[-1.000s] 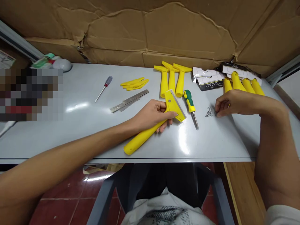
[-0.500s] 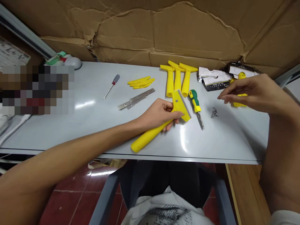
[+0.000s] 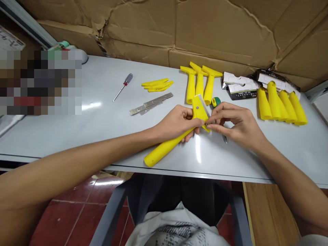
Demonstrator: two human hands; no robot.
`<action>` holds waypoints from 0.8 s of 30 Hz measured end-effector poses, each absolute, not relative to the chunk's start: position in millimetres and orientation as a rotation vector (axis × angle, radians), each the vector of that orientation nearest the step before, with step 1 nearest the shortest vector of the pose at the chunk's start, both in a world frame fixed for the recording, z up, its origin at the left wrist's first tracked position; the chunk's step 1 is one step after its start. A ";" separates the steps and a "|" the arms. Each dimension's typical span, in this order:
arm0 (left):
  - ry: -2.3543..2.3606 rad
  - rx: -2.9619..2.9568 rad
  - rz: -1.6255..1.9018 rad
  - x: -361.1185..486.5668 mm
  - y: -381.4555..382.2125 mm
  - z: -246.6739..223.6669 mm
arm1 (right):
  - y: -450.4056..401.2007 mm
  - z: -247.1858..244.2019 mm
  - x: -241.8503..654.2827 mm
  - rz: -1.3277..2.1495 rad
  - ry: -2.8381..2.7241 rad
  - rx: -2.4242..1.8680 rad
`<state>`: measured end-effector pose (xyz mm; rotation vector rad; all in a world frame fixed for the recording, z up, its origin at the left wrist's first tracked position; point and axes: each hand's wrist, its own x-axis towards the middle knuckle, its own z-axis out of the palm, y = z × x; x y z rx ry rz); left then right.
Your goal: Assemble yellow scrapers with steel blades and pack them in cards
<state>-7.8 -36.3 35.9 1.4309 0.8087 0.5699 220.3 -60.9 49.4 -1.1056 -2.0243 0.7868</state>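
One small screwdriver [image 3: 120,92] lies leftmost on the surface [image 3: 102,119], followed by yellow strips [image 3: 155,82] and metal blades [image 3: 159,99]. The left hand [image 3: 176,123] has a closed grip on a yellow scraper [image 3: 164,147], its head raised toward the right. Change noted: the right hand [image 3: 239,126] has come in to the head's lower corner, which suggests work on the fitting there. Its grip is pinched; whether it holds anything cannot be told. Beyond sit cartons [image 3: 243,95], contents not visible, and yellow handles [image 3: 300,111] in a row.
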 end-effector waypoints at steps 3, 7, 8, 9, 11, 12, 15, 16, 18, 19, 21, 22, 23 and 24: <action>0.815 1.383 0.573 -6.4 -37.3 36.5 | -61.0 47.6 219.9 0.844 -1.974 -1.132; 0.817 1.309 0.574 -5.3 -38.7 38.1 | -62.2 47.2 217.7 0.899 -1.922 -1.150; 0.811 1.304 0.579 -5.2 -38.9 38.4 | -62.5 47.3 217.4 0.898 -1.914 -1.147; 0.806 1.304 0.584 -5.0 -39.1 38.5 | -62.8 47.4 217.2 0.891 -1.912 -1.140; 0.801 1.310 0.591 -5.0 -39.1 37.9 | -63.4 47.5 217.2 0.864 -1.919 -1.119; 0.797 1.315 0.594 -5.1 -39.0 37.1 | -63.7 47.5 217.2 0.854 -1.925 -1.110; 0.773 1.306 0.609 -5.8 -38.4 34.1 | -64.9 47.3 216.3 0.870 -1.910 -1.118; 0.766 1.296 0.616 -6.0 -38.3 33.3 | -65.3 47.2 215.9 0.887 -1.891 -1.130; 0.762 1.278 0.628 -6.2 -38.2 32.6 | -66.0 47.0 214.9 0.918 -1.856 -1.149; 0.765 1.277 0.630 -6.2 -38.2 32.6 | -66.2 46.8 214.6 0.926 -1.845 -1.155; 0.775 1.286 0.636 -5.8 -38.3 33.1 | -66.5 46.6 214.1 0.928 -1.838 -1.156; 0.777 1.291 0.639 -5.6 -38.4 33.3 | -66.6 46.4 214.1 0.923 -1.839 -1.153; 0.777 1.293 0.644 -5.4 -38.4 33.3 | -66.7 46.3 214.1 0.913 -1.839 -1.152; 0.774 1.293 0.652 -5.4 -38.4 33.1 | -66.9 46.2 214.0 0.900 -1.843 -1.150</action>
